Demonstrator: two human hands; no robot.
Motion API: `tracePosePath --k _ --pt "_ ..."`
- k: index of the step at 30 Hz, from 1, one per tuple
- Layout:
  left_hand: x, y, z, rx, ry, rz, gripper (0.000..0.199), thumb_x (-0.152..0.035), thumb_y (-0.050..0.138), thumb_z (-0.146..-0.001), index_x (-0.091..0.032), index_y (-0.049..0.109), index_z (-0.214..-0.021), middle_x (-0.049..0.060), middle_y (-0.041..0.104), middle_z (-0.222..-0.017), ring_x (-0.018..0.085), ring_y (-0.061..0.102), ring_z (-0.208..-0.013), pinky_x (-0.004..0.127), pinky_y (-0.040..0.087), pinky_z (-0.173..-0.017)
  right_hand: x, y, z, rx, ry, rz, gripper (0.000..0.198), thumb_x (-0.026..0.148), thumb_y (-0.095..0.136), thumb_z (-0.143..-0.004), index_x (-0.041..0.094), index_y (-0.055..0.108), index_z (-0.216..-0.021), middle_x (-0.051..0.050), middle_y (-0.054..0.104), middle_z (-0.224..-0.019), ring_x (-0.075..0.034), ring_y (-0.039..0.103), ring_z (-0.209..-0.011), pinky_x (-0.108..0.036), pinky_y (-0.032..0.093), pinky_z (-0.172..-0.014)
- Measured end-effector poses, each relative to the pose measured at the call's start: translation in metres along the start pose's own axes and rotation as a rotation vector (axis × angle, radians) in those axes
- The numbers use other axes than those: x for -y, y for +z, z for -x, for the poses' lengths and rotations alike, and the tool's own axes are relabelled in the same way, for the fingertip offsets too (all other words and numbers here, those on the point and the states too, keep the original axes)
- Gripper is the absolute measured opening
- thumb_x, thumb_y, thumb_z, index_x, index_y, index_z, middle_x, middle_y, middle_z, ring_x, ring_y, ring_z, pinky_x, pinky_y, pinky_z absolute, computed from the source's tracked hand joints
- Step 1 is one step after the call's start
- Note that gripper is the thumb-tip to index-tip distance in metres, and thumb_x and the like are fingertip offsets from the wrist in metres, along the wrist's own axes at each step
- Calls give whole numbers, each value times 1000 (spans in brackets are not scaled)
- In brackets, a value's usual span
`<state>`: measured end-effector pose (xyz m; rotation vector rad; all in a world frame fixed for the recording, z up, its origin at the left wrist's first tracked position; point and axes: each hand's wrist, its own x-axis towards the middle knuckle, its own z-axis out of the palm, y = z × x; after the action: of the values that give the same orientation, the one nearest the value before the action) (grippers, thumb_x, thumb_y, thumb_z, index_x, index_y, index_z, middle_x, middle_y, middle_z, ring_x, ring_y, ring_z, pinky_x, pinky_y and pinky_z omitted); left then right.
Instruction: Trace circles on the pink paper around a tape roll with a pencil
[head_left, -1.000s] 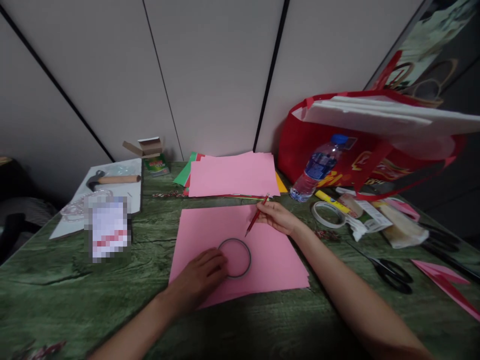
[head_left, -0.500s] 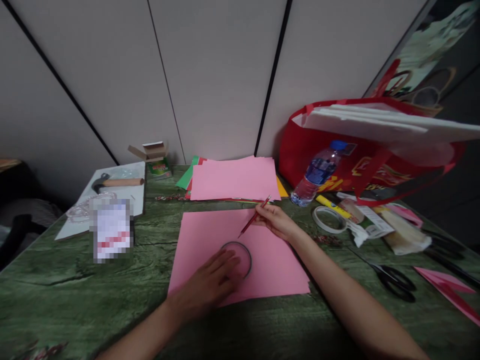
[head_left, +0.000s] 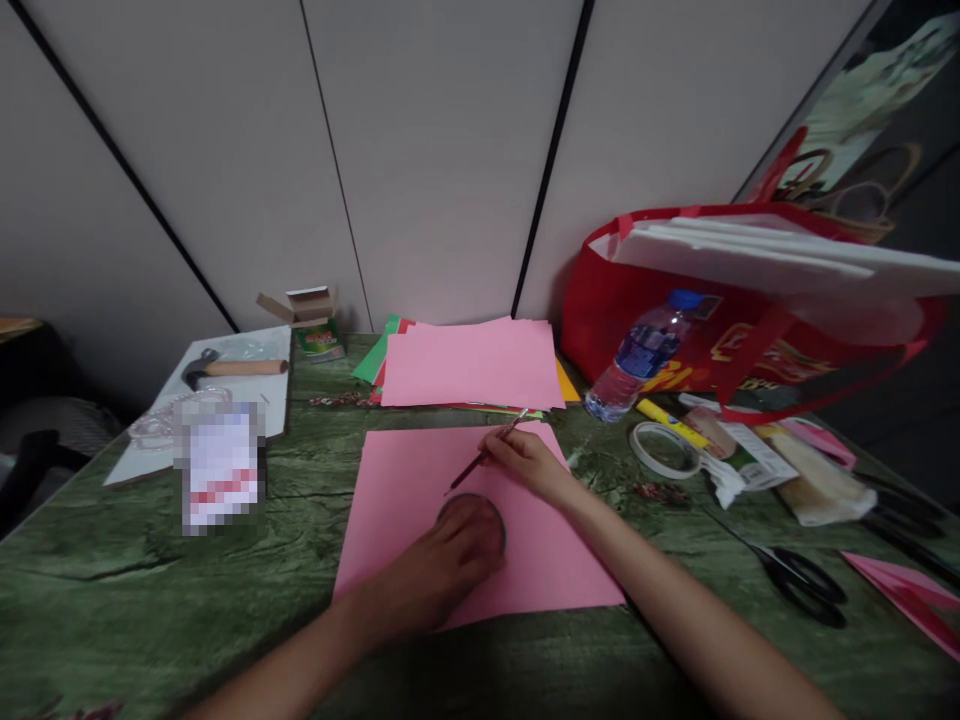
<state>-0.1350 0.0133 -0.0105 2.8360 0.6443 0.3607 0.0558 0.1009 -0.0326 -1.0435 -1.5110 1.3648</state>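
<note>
A sheet of pink paper (head_left: 401,475), with another edge showing beneath it, lies on the table before me. On it rests a thin dark ring (head_left: 500,517); pink shows inside, and I cannot tell whether it has a clear middle. My left hand (head_left: 457,560) presses down on the ring, fingers bunched over it and hiding much of its lower left. Between the fingertips of my right hand (head_left: 529,465) is a dark red pencil (head_left: 466,470). It slants down to the left, its tip close to the ring's upper left edge.
Behind lies a stack of coloured paper (head_left: 472,365). To the right are a bottle (head_left: 637,355), red bag (head_left: 600,300), tape roll (head_left: 664,470), yellow tube (head_left: 671,422) and black-handled scissors (head_left: 802,580). A hammer (head_left: 240,368) lies on a white board at left, near a small box (head_left: 319,338).
My right hand has brought the pencil left and down, closer to the ring. The fingers of my left hand have drawn together and bent over the ring.
</note>
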Motion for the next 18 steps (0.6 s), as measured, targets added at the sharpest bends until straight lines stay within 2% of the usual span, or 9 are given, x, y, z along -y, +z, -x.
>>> tracePosePath --k 8,11,18 --pt "1 5 0 40 -4 3 34 -10 38 -89 -16 50 -120 10 50 -125 27 32 -129 50 24 -112 3 4 3 36 -59 158 37 52 50 -83 18 61 -78 -4 65 -78 -17 61 -76 -30 47 -73" --pt "1 4 1 59 -31 24 37 -10 41 -87 -18 51 -121 10 47 -129 30 26 -133 52 25 -111 2 3 3 46 -80 200 35 50 48 -85 18 61 -78 -4 65 -78 -17 61 -76 -30 47 -74" --pt "2 5 2 61 -64 45 34 -14 41 -89 -21 54 -120 13 39 -136 31 25 -135 53 29 -108 -1 -2 -2 41 -45 246 36 50 47 -85 17 60 -78 -4 66 -74 -18 61 -76 -30 47 -74"
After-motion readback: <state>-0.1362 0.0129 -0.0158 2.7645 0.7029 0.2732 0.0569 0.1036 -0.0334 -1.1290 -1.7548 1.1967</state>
